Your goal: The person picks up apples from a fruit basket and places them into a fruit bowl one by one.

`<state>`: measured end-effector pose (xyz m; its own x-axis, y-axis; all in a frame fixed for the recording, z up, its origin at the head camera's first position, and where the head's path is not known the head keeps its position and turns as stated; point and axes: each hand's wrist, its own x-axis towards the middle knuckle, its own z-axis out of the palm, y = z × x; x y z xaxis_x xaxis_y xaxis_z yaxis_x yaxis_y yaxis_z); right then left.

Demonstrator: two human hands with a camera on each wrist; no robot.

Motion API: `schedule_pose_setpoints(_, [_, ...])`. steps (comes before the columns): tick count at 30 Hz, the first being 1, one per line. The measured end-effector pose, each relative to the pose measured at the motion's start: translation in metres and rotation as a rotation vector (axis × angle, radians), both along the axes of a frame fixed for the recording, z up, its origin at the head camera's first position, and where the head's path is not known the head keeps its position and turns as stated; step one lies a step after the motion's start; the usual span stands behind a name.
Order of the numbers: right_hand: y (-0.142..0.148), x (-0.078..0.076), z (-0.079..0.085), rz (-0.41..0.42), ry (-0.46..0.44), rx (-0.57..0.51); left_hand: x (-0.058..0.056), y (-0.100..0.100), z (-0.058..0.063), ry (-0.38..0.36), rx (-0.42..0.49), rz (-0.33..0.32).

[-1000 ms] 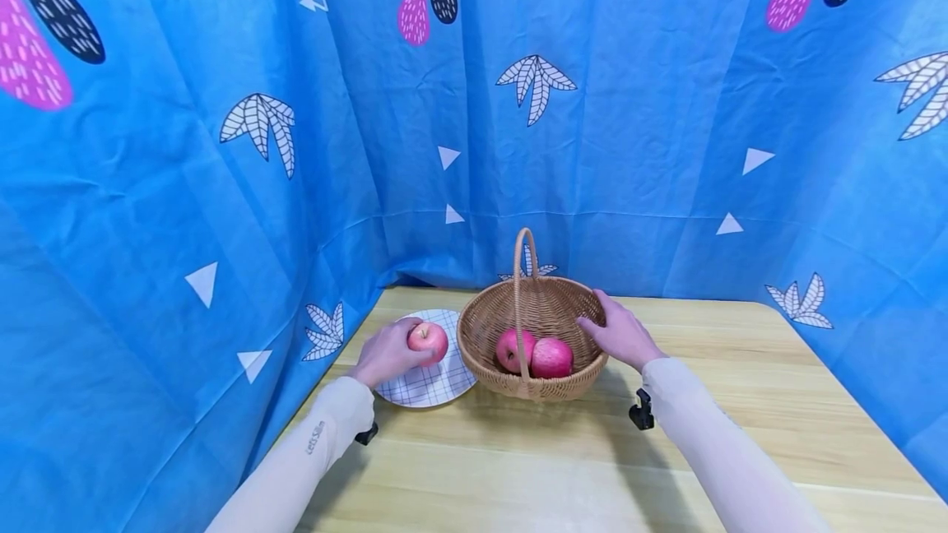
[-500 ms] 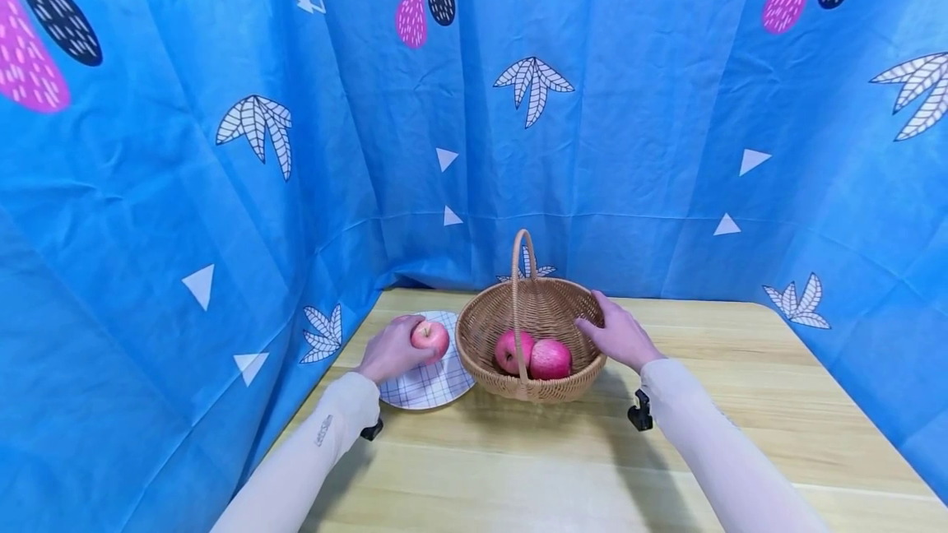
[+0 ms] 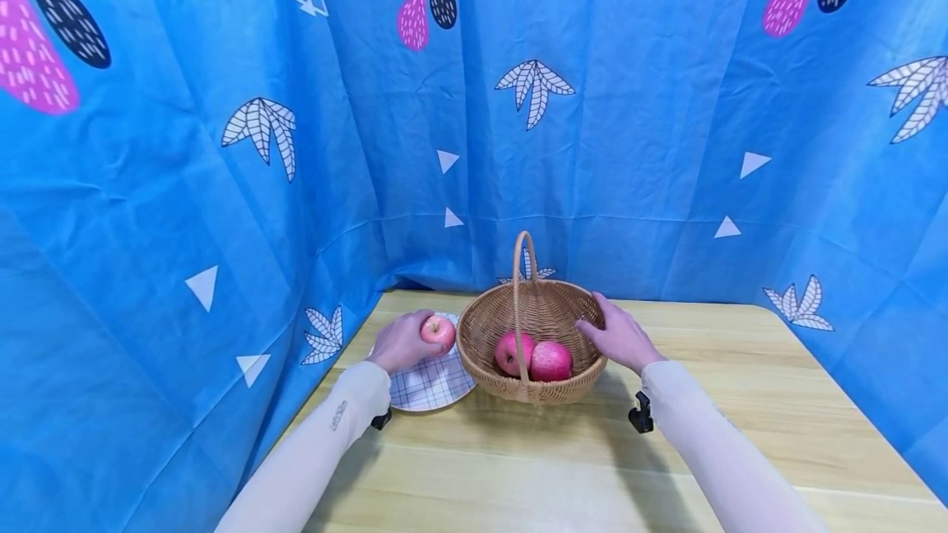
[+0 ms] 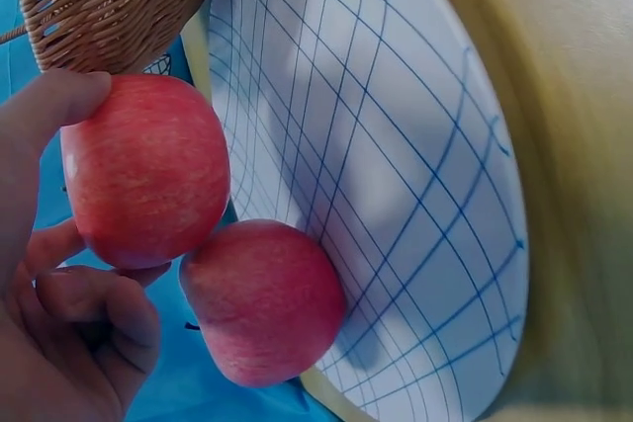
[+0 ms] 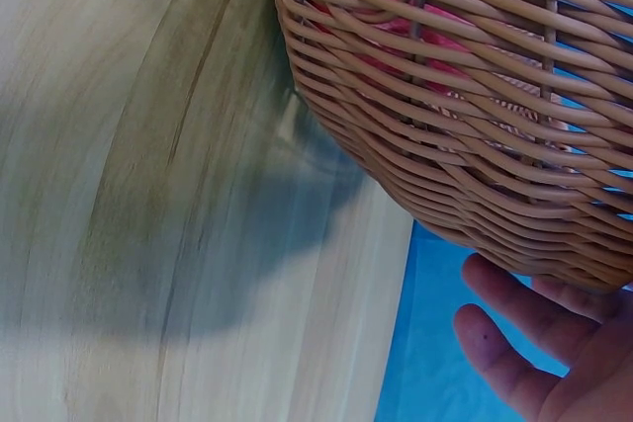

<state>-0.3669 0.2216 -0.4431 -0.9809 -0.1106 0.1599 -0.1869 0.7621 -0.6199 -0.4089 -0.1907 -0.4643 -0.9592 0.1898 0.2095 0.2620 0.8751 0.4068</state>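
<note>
My left hand (image 3: 398, 344) grips a red apple (image 3: 439, 332) over the left side of the wicker basket's surroundings, above a white plate (image 3: 433, 387) with blue grid lines. In the left wrist view, thumb and fingers hold this apple from two sides, while a second apple (image 4: 262, 303) sits at the plate, overlapped by it. That second apple is hidden in the head view. My right hand (image 3: 622, 337) holds the right rim of the wicker basket (image 3: 566, 391), thumb inside and fingers outside. Two apples, one on the left (image 3: 513, 352) and one on the right (image 3: 551, 361), lie in the basket.
The basket's tall arched handle (image 3: 518, 286) rises over its middle. Basket and plate stand close together on a wooden table (image 3: 518, 467). A blue patterned curtain (image 3: 615, 155) hangs behind the table and along its sides.
My left hand has moved right with its apple, closer to the basket's left rim. The right hand stays at the basket rim, and the two apples inside lie as before.
</note>
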Motion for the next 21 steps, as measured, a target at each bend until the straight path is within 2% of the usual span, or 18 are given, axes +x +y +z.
schedule_pose_setpoints(3, [-0.001, 0.000, -0.001, -0.004, 0.003, -0.003, -0.004, 0.002, -0.002, -0.002, 0.000, 0.003])
schedule_pose_setpoints(8, [-0.006, -0.001, -0.003, 0.023, -0.005, -0.013, -0.008, 0.004, -0.005, -0.032, -0.010, 0.047])
schedule_pose_setpoints(15, [-0.001, -0.002, -0.005, -0.005, 0.007, 0.001, -0.021, 0.017, -0.006, -0.052, -0.067, 0.053])
schedule_pose_setpoints(21, [0.004, -0.005, -0.006, 0.000, 0.014, 0.002, -0.030, 0.026, -0.008, -0.058, -0.130, 0.092])
